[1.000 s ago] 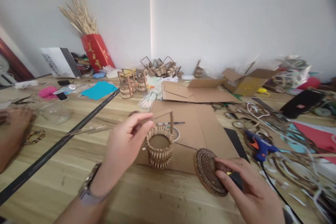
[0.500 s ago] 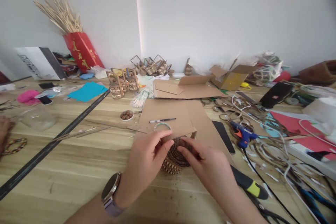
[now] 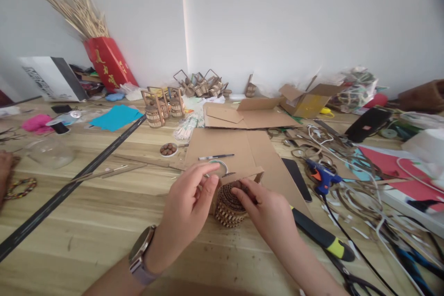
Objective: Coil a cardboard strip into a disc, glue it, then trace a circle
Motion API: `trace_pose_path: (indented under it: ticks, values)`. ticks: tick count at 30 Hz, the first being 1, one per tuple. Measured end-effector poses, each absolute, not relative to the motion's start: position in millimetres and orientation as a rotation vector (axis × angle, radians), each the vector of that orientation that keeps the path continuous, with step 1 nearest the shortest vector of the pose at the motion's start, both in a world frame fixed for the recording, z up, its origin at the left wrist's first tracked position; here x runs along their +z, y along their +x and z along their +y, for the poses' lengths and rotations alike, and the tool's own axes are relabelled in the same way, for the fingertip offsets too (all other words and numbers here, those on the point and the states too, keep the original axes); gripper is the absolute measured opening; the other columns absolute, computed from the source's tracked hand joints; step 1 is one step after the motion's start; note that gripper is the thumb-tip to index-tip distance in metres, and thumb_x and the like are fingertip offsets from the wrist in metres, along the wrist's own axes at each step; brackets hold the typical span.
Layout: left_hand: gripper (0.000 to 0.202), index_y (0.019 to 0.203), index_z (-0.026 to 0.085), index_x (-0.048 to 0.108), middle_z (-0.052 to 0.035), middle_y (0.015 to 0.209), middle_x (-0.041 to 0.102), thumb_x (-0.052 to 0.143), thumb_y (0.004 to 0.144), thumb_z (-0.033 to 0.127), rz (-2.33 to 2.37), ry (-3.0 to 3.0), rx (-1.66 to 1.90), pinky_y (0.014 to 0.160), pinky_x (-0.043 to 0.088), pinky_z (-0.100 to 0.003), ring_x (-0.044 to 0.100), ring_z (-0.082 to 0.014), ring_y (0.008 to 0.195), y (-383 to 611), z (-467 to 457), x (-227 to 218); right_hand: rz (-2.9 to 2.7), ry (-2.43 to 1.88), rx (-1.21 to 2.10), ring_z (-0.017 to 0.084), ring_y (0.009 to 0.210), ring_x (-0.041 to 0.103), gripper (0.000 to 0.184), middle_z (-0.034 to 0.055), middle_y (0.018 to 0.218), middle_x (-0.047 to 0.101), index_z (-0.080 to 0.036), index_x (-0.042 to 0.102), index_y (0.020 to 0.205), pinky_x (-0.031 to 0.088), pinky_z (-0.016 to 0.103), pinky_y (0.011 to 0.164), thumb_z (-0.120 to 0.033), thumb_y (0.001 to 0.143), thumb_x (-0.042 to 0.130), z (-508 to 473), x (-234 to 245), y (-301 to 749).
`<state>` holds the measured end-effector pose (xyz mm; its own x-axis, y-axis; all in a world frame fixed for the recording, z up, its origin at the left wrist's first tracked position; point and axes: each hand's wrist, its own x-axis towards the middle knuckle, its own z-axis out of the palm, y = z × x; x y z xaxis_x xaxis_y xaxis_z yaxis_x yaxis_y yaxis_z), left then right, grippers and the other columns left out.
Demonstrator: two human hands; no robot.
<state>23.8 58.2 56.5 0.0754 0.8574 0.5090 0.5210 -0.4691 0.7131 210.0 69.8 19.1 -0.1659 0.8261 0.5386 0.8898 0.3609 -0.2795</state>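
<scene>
A small round cardboard basket stands on the wooden table in front of me, with a cardboard strip handle arching over it. A dark coiled cardboard disc lies on top of the basket. My left hand, with a watch on the wrist, pinches the handle's left end against the basket. My right hand presses its fingertips on the disc from the right.
Flat cardboard sheets with a pen lie behind the basket. A blue glue gun, a knife with a yellow and black grip and cardboard rings lie to the right. Finished baskets stand further back. Another person's hand rests at the left edge.
My right hand brought the coiled disc from the table's right onto the basket top. My left hand shifted down along the handle. My view swung slightly right.
</scene>
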Motion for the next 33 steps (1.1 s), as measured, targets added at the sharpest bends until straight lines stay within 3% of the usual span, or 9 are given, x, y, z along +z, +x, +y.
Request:
trace_pose_path:
  ticks: [11,18,23,27,33]
  values:
    - [0.026,0.109,0.021,0.065,-0.0045,0.092,0.071,0.046,0.097,0.037,1.397,2.009,1.324,0.062,0.048,-0.025,0.062,-0.0155,0.071,22.3,58.7,60.1,-1.982,-1.479,-0.049,0.017,0.053,0.07,0.029,0.0024,0.069,0.076,-0.022,0.073,0.096,0.044,0.023,0.045,-0.038,0.094,0.049,70.8,7.8,212.0]
    - [0.032,0.107,0.022,0.066,-0.0025,0.085,0.071,0.045,0.097,0.043,1.411,2.04,1.234,0.061,0.045,-0.026,0.06,-0.0153,0.067,17.5,66.5,71.0,-1.901,-1.453,0.079,0.013,0.04,0.059,0.046,-0.001,0.053,0.066,-0.019,0.073,0.107,0.043,0.021,0.041,-0.052,0.096,0.043,59.3,19.8,227.0]
    - [0.035,0.088,0.021,0.072,-0.0018,0.082,0.073,0.046,0.095,0.044,1.278,2.008,0.917,0.057,0.042,-0.024,0.061,-0.0151,0.068,17.4,90.1,92.1,-1.778,-1.489,0.066,0.016,0.057,0.071,0.04,0.0029,0.073,0.077,-0.023,0.076,0.091,0.051,0.02,0.05,-0.05,0.093,0.048,37.9,20.7,252.7]
    - [0.029,0.1,0.02,0.071,-0.0017,0.082,0.073,0.052,0.09,0.04,1.088,1.801,0.635,0.045,0.031,-0.021,0.054,-0.0112,0.054,26.9,109.3,108.1,-1.71,-1.529,0.131,0.018,0.061,0.072,0.035,0.0018,0.075,0.078,-0.025,0.075,0.082,0.054,0.02,0.052,-0.049,0.091,0.052,20.9,0.0,262.7]
    - [0.03,0.099,0.018,0.072,-0.0007,0.068,0.071,0.058,0.087,0.042,0.845,1.637,0.363,0.045,0.024,-0.021,0.038,-0.0078,0.046,38.1,126.5,113.9,-1.76,-1.55,0.304,0.018,0.066,0.074,0.033,0.0021,0.077,0.078,-0.023,0.074,0.081,0.055,0.018,0.054,-0.045,0.092,0.052,4.0,-26.6,265.2]
